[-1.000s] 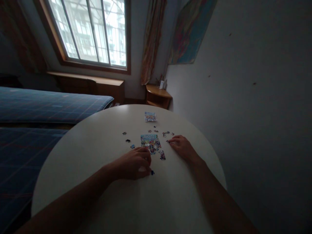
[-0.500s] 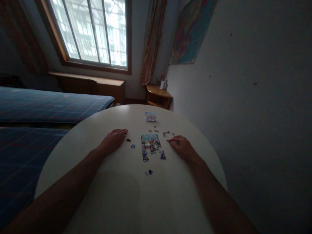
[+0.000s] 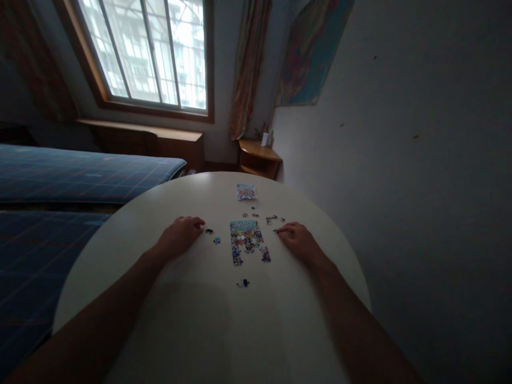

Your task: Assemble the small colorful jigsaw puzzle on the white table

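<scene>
My right hand (image 3: 298, 240) rests on the table right of the partly joined jigsaw puzzle (image 3: 244, 234). Its fingers are pinched on a small dark puzzle piece (image 3: 275, 231), mostly hidden by the fingertips. On the other side, my left hand (image 3: 182, 234) holds nothing; its fingers are bent but apart. Just beyond its fingertips lies a dark puzzle piece (image 3: 209, 231), with a blue piece (image 3: 216, 241) close by. The puzzle has a gap in its near edge. Nearer to me lies a small white and dark blue cluster (image 3: 242, 283).
Several loose pieces (image 3: 272, 217) lie beyond the puzzle, and a small picture sheet (image 3: 246, 192) is farther back. The round white table (image 3: 192, 330) stands by a wall (image 3: 400, 213) on the right and a blue mattress (image 3: 80, 170) on the left.
My left hand has drawn in its outstretched fingers, which now bend close to the dark piece. My right hand has stayed in place. The view has shifted slightly.
</scene>
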{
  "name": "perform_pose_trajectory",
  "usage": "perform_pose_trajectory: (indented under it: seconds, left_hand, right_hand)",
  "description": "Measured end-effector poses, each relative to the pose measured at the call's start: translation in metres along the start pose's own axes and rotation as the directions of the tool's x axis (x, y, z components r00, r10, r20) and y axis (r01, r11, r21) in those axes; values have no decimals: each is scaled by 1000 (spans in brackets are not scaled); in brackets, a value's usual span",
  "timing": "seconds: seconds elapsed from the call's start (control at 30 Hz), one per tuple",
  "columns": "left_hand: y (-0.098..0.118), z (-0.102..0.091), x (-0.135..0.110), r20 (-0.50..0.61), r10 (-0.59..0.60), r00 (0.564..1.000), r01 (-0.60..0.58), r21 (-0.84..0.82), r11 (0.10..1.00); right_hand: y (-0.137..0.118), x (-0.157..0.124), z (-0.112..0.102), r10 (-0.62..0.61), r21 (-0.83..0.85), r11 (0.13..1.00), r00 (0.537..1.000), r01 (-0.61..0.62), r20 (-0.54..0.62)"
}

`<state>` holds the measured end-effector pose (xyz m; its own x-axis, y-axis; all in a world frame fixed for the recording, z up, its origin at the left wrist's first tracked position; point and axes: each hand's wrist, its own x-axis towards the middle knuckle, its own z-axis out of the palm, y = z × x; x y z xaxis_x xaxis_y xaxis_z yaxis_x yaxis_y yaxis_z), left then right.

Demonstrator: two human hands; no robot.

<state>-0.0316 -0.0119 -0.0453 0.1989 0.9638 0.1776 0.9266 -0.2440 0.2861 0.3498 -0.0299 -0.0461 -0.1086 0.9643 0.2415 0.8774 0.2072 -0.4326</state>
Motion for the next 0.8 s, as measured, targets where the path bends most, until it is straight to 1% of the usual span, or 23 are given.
perform_pose_trajectory:
  seconds: [0.23,0.5,0.67,0.8]
  left_hand:
    - [-5,-2,-5,11,-51,999,50,42,998]
    - [1,-5,-6,35,-24,999,24,-2,1000]
    - [2,-6,-8,36,-54,998,56,-38,998]
    - [3,-6,-7,51,-45,998,49,-76,996]
  right_hand:
    - [-2,0,0,9,-5,1000,1000,-9,-6]
    - [-7,-1,0,-6,-36,999,999,4,-35]
    - [-24,8,3,-12,-92,996,998,6,-66]
    - [-43,27,7,-23,-145,989,1000,20,-21]
